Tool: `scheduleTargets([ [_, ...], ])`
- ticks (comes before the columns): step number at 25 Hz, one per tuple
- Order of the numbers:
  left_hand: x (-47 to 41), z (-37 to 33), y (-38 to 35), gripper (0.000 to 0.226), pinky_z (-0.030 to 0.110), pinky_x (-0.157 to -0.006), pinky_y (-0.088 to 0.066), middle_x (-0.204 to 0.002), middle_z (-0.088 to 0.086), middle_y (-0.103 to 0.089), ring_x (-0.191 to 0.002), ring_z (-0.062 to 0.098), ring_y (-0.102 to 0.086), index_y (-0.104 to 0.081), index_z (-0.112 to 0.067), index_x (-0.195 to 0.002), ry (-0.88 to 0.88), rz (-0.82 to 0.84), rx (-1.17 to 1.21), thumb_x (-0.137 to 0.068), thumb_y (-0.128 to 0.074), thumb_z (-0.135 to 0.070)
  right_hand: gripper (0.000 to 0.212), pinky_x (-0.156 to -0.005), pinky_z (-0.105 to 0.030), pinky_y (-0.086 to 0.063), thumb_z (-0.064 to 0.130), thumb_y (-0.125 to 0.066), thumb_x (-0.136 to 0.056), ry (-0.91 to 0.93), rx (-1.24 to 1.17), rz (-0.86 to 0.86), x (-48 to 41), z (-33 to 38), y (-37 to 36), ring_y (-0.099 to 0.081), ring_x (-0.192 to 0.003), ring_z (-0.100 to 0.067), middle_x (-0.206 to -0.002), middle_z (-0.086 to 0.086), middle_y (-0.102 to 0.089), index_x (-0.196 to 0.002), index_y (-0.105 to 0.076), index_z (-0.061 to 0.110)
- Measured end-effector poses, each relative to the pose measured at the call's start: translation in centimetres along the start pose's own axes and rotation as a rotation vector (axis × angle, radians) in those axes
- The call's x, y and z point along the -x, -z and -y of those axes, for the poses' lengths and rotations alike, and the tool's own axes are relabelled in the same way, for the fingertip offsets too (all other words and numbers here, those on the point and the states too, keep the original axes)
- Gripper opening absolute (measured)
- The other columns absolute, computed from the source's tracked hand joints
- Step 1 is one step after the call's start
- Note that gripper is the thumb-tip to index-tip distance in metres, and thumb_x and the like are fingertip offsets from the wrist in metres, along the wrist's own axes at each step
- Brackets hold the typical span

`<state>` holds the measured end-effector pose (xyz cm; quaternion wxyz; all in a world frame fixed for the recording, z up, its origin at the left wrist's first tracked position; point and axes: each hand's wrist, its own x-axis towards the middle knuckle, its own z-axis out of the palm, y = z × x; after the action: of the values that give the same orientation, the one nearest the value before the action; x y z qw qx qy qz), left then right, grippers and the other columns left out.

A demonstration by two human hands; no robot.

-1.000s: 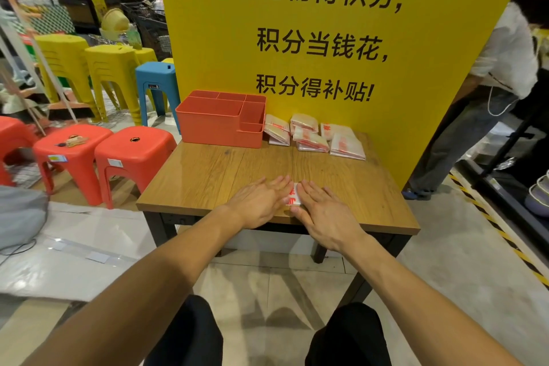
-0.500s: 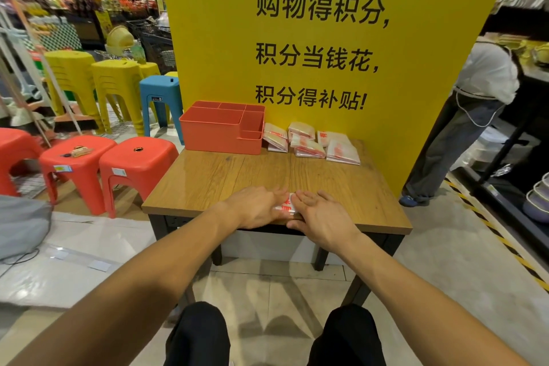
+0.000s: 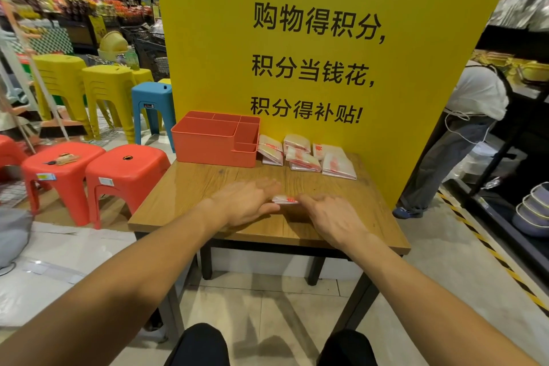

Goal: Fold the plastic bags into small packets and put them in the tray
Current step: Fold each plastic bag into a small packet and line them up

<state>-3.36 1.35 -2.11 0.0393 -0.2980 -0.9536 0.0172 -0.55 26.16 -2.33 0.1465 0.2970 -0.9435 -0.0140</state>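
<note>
Packet (image 3: 285,200) — red print blurred — on table (image 3: 208,187).

The left hand (image 3: 246,205) and right hand (image 3: 332,217), touching over the folded packet (image 3: 285,200) 1 second ago, have parted, exposing more of it.

A small folded white-and-red packet (image 3: 285,200) is seen toward the front of the desk (image 3: 193,187). Flat bags (image 3: 307,154) are piled just beside the orange compartmented tray (image 3: 208,149) at the back.

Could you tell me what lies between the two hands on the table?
A small folded bag lies between the left hand and right hand, per the head view.
</note>
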Motion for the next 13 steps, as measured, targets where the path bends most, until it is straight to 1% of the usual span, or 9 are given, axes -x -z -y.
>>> scheduleTargets([
  [1, -0.3, 1.3, -0.4, 0.067, 0.044, -0.126, -0.028, -0.170, 0.002, -0.026, -0.156, 0.019, -0.025, -0.025, -0.024, -0.162, 0.050, 0.015, 0.017, -0.107, -0.027, -0.060, 0.036, -0.072, -0.029, -0.045, 0.029, -0.052, -0.106, -0.036, 0.013, -0.012, -0.4, -0.8, 0.3, -0.068, -0.099, -0.025, -0.120, -0.003, -0.070, -0.141, -0.047, 0.029],
  [3, -0.1, 4.0, -1.7, 0.072, 0.041, -0.129, -0.018, -0.173, 0.001, -0.015, -0.159, 0.016, -0.013, -0.014, -0.024, -0.165, 0.122, 0.045, 0.006, -0.105, -0.024, -0.063, 0.046, -0.076, -0.031, -0.049, 0.024, -0.053, -0.105, -0.106, 0.039, -0.036, -1.1, -2.8, 0.4, -0.068, -0.108, -0.025, -0.140, -0.004, -0.063, -0.150, -0.042, 0.030],
  [4, 0.0, 5.4, -2.6, 0.073, 0.040, -0.130, -0.013, -0.173, -0.002, -0.011, -0.159, 0.013, -0.008, -0.010, -0.026, -0.166, 0.143, 0.068, 0.012, -0.105, -0.022, -0.064, 0.049, -0.077, -0.031, -0.050, 0.023, -0.051, -0.106, -0.146, 0.046, -0.033, -1.7, -3.9, 0.0, -0.068, -0.110, -0.025, -0.141, -0.004, -0.062, -0.153, -0.039, 0.031],
  [6, -0.1, 7.1, -3.9, 0.073, 0.038, -0.131, -0.005, -0.173, -0.009, -0.001, -0.158, 0.005, 0.004, -0.002, -0.034, -0.165, 0.160, 0.090, 0.076, -0.103, -0.018, -0.070, 0.049, -0.079, -0.030, -0.050, 0.025, -0.046, -0.108, -0.189, 0.045, -0.015, -3.5, -6.3, -1.6, -0.068, -0.110, -0.023, -0.135, -0.006, -0.065, -0.155, -0.033, 0.034],
  [7, -0.3, 7.7, -4.6, 0.073, 0.037, -0.131, -0.002, -0.172, -0.014, 0.005, -0.156, 0.001, 0.011, 0.001, -0.039, -0.164, 0.157, 0.074, 0.114, -0.101, -0.015, -0.072, 0.049, -0.083, -0.033, -0.053, 0.027, -0.047, -0.107, -0.180, 0.041, -0.021, -4.5, -7.5, -2.6, -0.068, -0.112, -0.024, -0.133, -0.006, -0.067, -0.154, -0.034, 0.035],
  [9, -0.6, 8.1, -5.6, 0.073, 0.031, -0.129, 0.006, -0.168, -0.023, 0.015, -0.152, -0.007, 0.020, 0.006, -0.045, -0.162, 0.152, 0.059, 0.178, -0.098, -0.012, -0.076, 0.049, -0.086, -0.040, -0.058, 0.021, -0.058, -0.101, -0.151, 0.027, -0.076, -6.6, -10.3, -4.7, -0.069, -0.115, -0.028, -0.132, -0.008, -0.070, -0.148, -0.047, 0.029],
  [11, 0.0, 7.8, -6.2, 0.074, 0.023, -0.125, 0.009, -0.168, -0.026, 0.014, -0.153, -0.007, 0.017, 0.001, -0.045, -0.163, 0.123, 0.016, 0.193, -0.099, -0.018, -0.077, 0.048, -0.080, -0.043, -0.060, 0.013, -0.063, -0.095, -0.123, -0.004, -0.178, -7.8, -12.8, -6.5, -0.071, -0.114, -0.030, -0.131, -0.009, -0.070, -0.142, -0.057, 0.020],
  [12, 0.0, 8.0, -6.6, 0.075, 0.023, -0.125, 0.005, -0.170, -0.023, 0.006, -0.156, -0.004, 0.008, -0.007, -0.041, -0.164, 0.107, -0.039, 0.168, -0.100, -0.025, -0.076, 0.046, -0.079, -0.043, -0.060, 0.017, -0.057, -0.095, -0.130, -0.021, -0.211, -8.5, -13.9, -7.3, -0.069, -0.116, -0.029, -0.133, -0.008, -0.069, -0.141, -0.057, 0.019],
  [13, -0.2, 8.3, -6.8, 0.075, 0.026, -0.125, -0.004, -0.172, -0.019, -0.006, -0.157, 0.000, -0.004, -0.018, -0.036, -0.164, 0.087, -0.113, 0.124, -0.100, -0.032, -0.073, 0.048, -0.078, -0.044, -0.062, 0.021, -0.050, -0.094, -0.141, -0.041, -0.229, -9.3, -14.7, -7.6, -0.068, -0.119, -0.028, -0.136, -0.007, -0.067, -0.142, -0.056, 0.018],
])
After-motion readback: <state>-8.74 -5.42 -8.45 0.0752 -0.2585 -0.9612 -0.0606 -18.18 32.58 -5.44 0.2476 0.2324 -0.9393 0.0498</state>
